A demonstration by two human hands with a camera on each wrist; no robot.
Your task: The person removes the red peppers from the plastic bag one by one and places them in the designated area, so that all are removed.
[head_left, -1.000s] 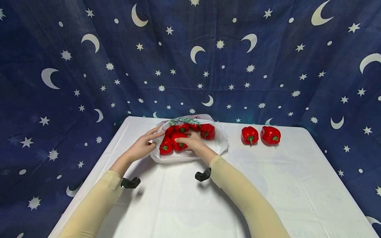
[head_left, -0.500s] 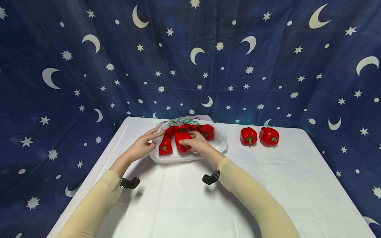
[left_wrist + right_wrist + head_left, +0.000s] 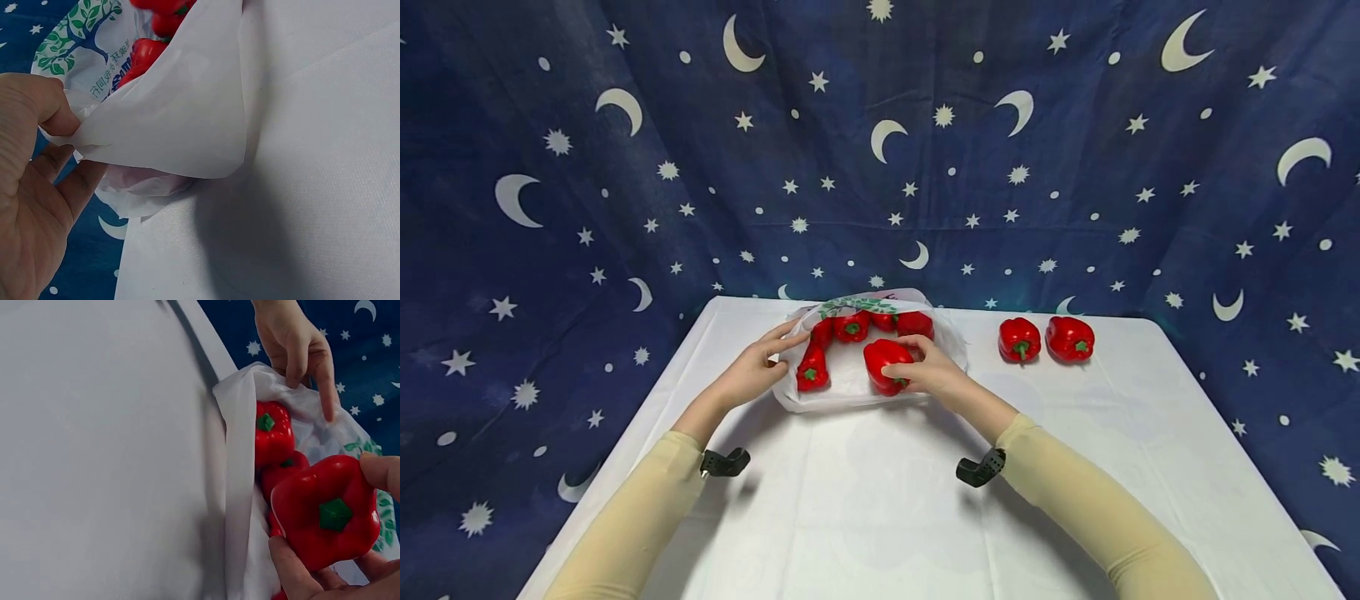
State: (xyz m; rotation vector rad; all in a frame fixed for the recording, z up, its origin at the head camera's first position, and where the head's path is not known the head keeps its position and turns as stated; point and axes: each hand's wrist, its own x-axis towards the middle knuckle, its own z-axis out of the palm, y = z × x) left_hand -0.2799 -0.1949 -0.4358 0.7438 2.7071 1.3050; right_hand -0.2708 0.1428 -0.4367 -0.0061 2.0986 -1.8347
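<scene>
A right hand grips a red pepper just above the near mouth of a white bag while the left hand pinches its left edge; a slack fold could snag the pepper.

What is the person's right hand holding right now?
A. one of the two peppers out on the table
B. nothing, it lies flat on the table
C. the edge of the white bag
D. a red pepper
D: the right hand grips a red pepper over the open white bag, while the left hand pinches the bag's edge.
</scene>
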